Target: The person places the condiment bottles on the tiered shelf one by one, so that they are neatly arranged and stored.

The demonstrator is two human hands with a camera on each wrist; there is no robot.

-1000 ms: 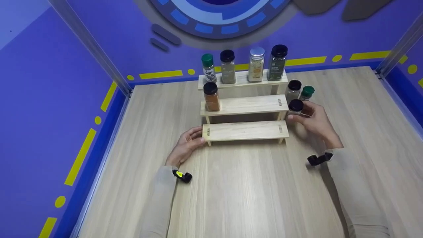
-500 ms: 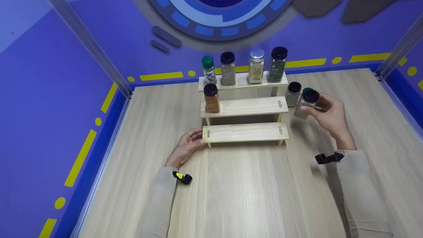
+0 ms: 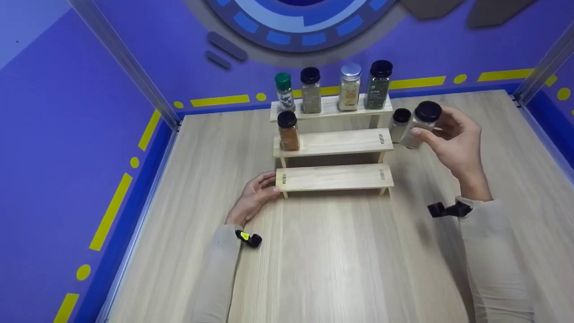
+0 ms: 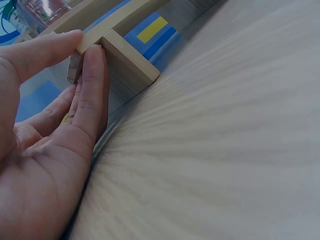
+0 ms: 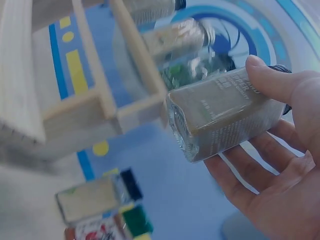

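Observation:
My right hand (image 3: 462, 143) grips a black-capped glass spice jar (image 3: 421, 128) between thumb and fingers, off the table and tilted, to the right of the stepped wooden rack (image 3: 336, 178). In the right wrist view the jar (image 5: 225, 112) shows pale brown contents and its thick glass base. At the lowest step's left end, my left hand (image 3: 253, 197) pinches the plank's corner, thumb above and fingers at its edge and underside. One brown-orange spice jar (image 3: 289, 133) stands at the left of the middle step.
Several jars stand on the top step, among them a green-capped jar (image 3: 285, 92) and a silver-capped jar (image 3: 350, 89). Right of the rack stands another black-capped jar (image 3: 399, 125). A green-capped jar (image 5: 102, 229) beside it shows in the right wrist view.
My right hand has lifted the black-capped jar from beside the rack, carrying it up and to the right and tilting it. The left hand has stayed at the rack's lowest step.

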